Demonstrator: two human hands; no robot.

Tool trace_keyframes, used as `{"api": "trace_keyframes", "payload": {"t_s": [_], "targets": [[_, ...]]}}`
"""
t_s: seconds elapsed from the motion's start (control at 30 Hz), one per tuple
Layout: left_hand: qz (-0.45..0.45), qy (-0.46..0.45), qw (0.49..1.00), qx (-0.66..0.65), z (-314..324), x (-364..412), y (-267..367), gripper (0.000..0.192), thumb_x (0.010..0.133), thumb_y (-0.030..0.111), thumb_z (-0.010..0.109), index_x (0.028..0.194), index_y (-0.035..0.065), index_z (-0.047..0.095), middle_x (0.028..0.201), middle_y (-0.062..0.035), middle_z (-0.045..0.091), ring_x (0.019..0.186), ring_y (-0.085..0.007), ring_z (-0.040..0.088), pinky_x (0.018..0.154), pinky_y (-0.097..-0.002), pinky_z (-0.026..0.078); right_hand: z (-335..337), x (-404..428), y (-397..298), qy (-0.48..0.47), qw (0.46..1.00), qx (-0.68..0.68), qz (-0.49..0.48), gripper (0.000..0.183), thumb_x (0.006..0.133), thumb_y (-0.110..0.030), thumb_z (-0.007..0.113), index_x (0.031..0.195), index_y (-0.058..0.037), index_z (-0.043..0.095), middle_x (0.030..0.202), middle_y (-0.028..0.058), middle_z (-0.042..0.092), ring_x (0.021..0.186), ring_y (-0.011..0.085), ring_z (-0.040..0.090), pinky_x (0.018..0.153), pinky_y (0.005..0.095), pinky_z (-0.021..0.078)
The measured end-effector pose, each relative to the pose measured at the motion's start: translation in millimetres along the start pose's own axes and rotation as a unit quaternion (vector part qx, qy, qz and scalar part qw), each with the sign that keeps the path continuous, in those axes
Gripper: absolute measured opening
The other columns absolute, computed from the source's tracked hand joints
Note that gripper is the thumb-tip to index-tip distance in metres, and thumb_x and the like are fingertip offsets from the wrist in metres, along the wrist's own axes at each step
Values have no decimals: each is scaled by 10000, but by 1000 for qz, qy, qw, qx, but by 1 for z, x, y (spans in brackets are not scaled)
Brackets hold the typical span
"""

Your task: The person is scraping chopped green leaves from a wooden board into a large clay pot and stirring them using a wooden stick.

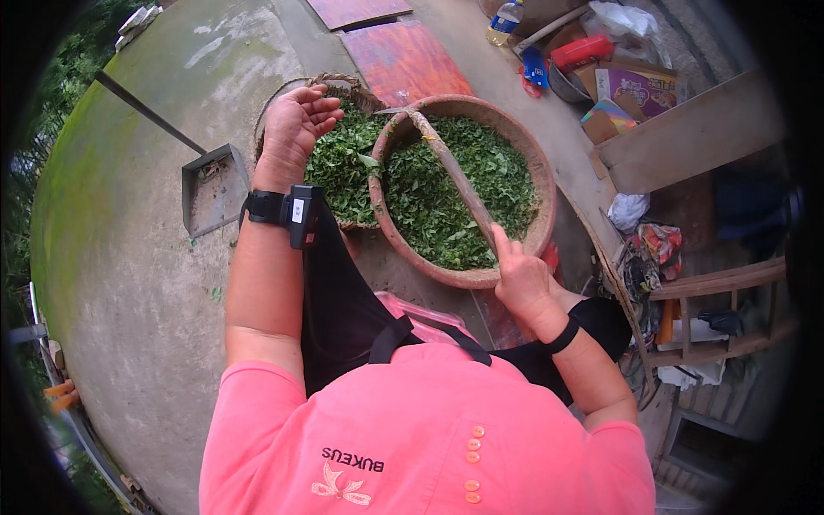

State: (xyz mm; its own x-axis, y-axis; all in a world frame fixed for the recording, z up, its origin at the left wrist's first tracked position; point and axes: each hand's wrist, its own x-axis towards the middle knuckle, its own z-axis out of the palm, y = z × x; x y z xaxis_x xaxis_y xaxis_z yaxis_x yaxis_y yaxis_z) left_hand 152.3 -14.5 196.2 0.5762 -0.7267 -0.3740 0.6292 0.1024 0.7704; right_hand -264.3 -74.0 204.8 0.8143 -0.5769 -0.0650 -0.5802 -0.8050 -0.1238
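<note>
My right hand [524,278] grips the lower end of a long wooden handle [458,179], its index finger stretched along the wood. A metal blade [391,111] at the handle's far end lies over the basin's left rim. Chopped green leaves [444,193] fill much of the round reddish basin [544,174] beneath the handle. My left hand [301,122] holds nothing; its palm is turned up and its fingers are loosely bent. That hand is raised beside a woven basket [347,82] of green leaves [341,154], which stands against the basin's left side.
A metal dustpan [215,190] with a long handle stands on the concrete floor at left. Reddish boards [409,61] lie beyond the basin. A bottle [505,22], cardboard boxes [637,90] and a wooden plank [695,135] crowd the right, with a wooden ladder-like frame [714,286] nearer me.
</note>
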Motion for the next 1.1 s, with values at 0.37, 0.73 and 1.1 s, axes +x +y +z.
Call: {"api": "trace_keyframes", "payload": {"t_s": [0.37,0.73,1.1], "targets": [[-1,12,1000,-10,1,-3,-3,262,834,83,509,1069,-31,531,786,-172,668,674,-284,673,559,-336,573,39,-7,19,-69,977,200,36,868,663,68,545,1456,-116,242,888,241,586,810,431,611,693,488,489],[1,6,1000,22,1,1,-8,286,832,91,510,1091,-27,523,813,-175,669,695,-284,674,579,-331,572,-9,-76,18,-205,903,344,156,993,540,86,585,1451,-189,300,859,246,626,849,366,645,758,397,491],[-7,8,999,36,1,6,-10,245,825,76,515,1047,-21,551,862,-181,664,732,-304,671,617,-350,573,-65,-128,25,-193,916,286,203,921,514,107,559,1388,-144,410,758,198,590,711,324,629,643,381,465]]}}
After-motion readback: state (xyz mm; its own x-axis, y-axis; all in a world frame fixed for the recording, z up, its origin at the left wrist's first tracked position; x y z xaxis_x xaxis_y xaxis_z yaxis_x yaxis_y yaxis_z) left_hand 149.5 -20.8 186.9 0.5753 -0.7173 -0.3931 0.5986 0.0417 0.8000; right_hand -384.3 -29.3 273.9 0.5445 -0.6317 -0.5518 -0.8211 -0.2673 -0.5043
